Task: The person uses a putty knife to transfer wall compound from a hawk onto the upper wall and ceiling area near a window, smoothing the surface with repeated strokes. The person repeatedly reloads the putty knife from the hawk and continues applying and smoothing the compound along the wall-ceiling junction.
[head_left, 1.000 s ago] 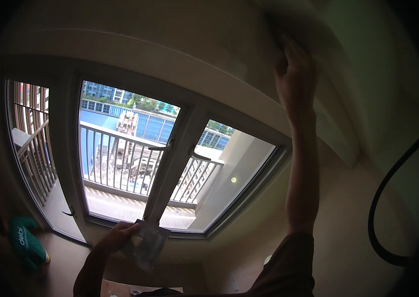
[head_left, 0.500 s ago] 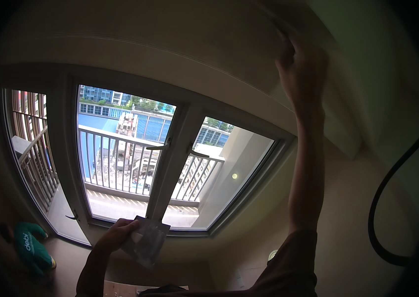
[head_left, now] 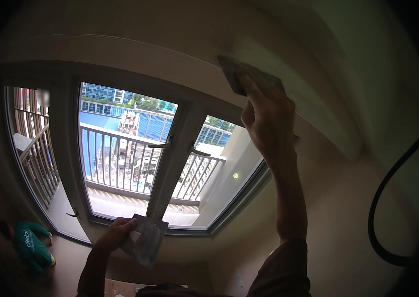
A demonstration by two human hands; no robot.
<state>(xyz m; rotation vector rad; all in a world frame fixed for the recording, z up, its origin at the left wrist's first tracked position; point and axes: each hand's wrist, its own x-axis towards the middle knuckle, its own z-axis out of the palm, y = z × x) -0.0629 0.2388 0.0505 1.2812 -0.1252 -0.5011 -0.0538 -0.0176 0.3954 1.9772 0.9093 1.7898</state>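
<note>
Raised high, my right hand [head_left: 271, 111] grips a dark, flat putty scraper [head_left: 229, 74] by one side. Its blade lies against the ceiling [head_left: 179, 47] or its edge strip, above the window; a paler smeared patch is beside it. Lower down, my left hand [head_left: 115, 235] pinches the upper corner of a second square, flat putty scraper [head_left: 149, 242]. Some pale stuff shows on that scraper's face. It hangs tilted in front of the window's lower frame, apart from the wall.
A wide window [head_left: 125, 148] with handles looks onto a railed balcony. At the lower left a person in a green shirt [head_left: 31, 242] crouches near the glazed door [head_left: 60, 208]. A black hose or cable [head_left: 375, 213] curves at the right. Below me is a light board [head_left: 120, 288].
My right hand has come down and to the left with its scraper, which now shows clearly against the surface. My left hand and its scraper have barely moved.
</note>
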